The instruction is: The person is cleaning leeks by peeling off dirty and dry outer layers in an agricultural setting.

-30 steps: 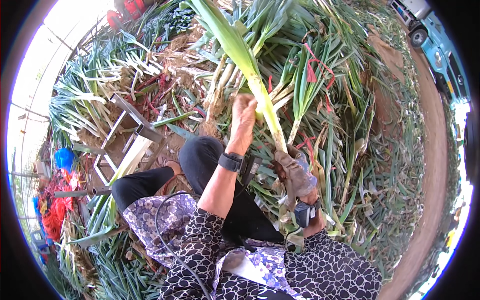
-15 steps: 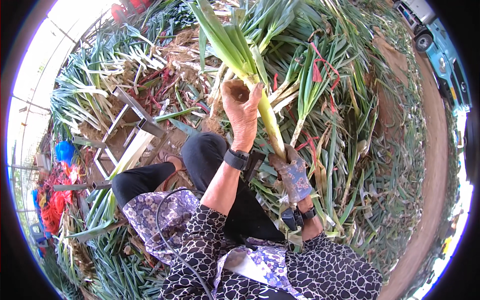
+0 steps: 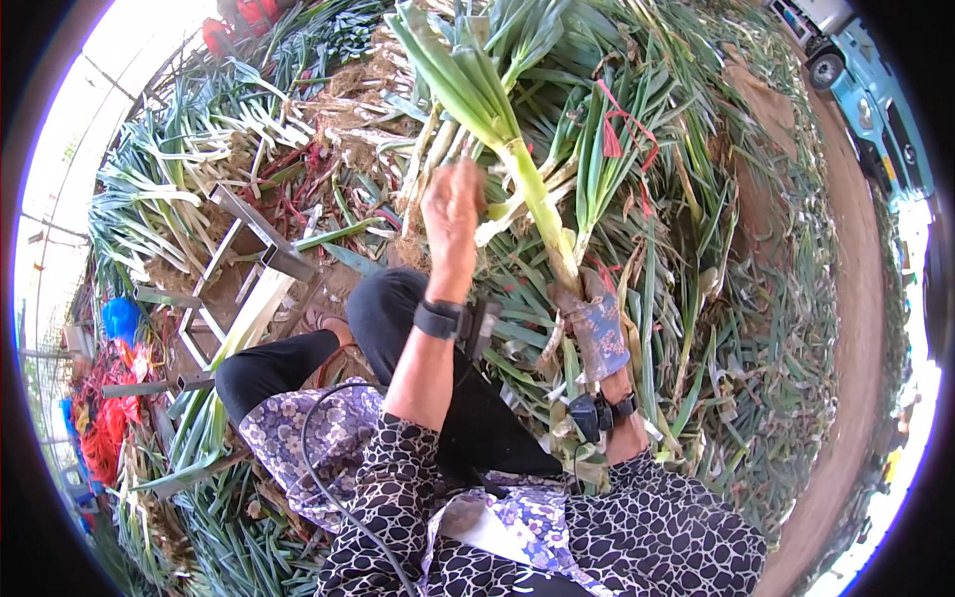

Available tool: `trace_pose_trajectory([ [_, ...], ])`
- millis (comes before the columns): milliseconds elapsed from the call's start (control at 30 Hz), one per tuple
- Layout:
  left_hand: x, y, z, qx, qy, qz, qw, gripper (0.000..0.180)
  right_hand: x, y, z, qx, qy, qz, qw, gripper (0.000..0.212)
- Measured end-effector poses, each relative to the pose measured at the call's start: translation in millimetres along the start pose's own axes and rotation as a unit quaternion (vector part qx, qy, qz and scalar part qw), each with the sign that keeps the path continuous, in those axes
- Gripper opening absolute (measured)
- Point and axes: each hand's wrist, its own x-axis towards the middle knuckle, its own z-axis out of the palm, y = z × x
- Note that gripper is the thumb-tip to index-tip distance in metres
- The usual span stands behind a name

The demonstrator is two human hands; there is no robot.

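Observation:
A large leek slants across the middle, its broad green leaves up and to the left, its pale shank running down to my right hand. That hand wears a patterned grey-blue glove, and its fingers are wrapped round the leek's lower end, hiding the root. My bare left hand is just left of the shank, apart from it. Motion smears its fingers, so I cannot tell whether anything is in them. A pale strip of leaf lies between the left hand and the shank.
Heaped leeks lie at the left, with more leaves across the right. A metal frame stands left of my knees. Red netting or string and a blue object are at far left. A blue truck stands at upper right.
My left hand has let go of the leek's shank and moved left, away from it. My right hand still grips the lower end and has shifted slightly right and down.

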Motion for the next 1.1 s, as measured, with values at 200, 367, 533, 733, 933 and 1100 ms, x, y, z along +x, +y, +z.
trace_pose_trajectory([
  [200, 12, 11, 4, -0.343, -0.132, -0.150, 0.918, 0.058, -17, 41, 16, 0.018, -0.034, -0.030, 0.999, 0.045],
  [367, 8, 11, 3, -0.402, -0.119, -0.134, 0.898, 0.056, -3, 37, 18, -0.089, 0.085, -0.290, 0.949, 0.032],
  [533, 6, 15, 14, -0.369, -0.138, -0.106, 0.913, 0.046, 49, -38, 17, -0.098, 0.115, -0.539, 0.829, 0.027],
  [733, 4, 4, 9, -0.367, -0.145, -0.131, 0.910, 0.043, 66, -44, 51, -0.320, 0.081, -0.579, 0.745, 0.026],
  [933, 4, 12, 15, -0.294, -0.100, -0.074, 0.948, 0.032, 36, 88, 7, -0.125, -0.053, -0.348, 0.928, 0.023],
  [1100, 3, 10, 10, -0.246, -0.082, -0.072, 0.963, 0.031, 36, -19, 24, -0.126, 0.032, -0.259, 0.957, 0.033],
])
